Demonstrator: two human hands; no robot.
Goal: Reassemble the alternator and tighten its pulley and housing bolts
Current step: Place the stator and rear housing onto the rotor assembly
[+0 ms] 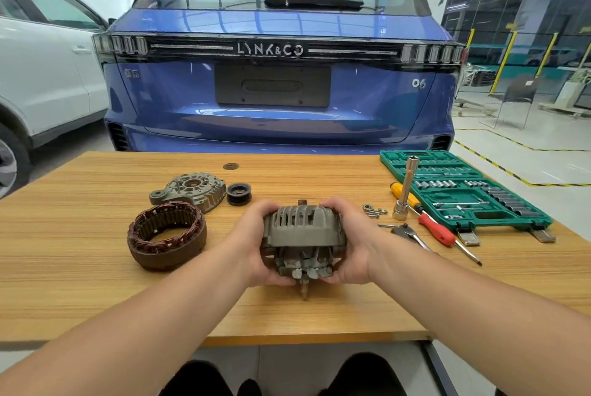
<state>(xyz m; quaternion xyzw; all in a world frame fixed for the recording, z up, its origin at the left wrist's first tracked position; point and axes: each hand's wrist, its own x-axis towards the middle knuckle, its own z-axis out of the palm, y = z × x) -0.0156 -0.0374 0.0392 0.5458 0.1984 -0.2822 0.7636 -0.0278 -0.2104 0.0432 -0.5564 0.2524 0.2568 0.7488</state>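
Bare wooden counter (96, 299) lies open toward six o'clock. At nine o'clock the brown copper-wound stator ring (167, 238) blocks passage; at three o'clock, pliers (407, 233), red-handled screwdriver (436, 229) and green socket case (463, 191) crowd.

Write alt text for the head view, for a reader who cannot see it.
Both hands, left hand and right hand, grip an alternator housing with its rotor above a wooden table. A stator, end cover and pulley lie left; a green socket set and screwdrivers right.

A wooden table (96, 283) stands behind a blue car (278, 98) on a pale workshop floor (527, 152).
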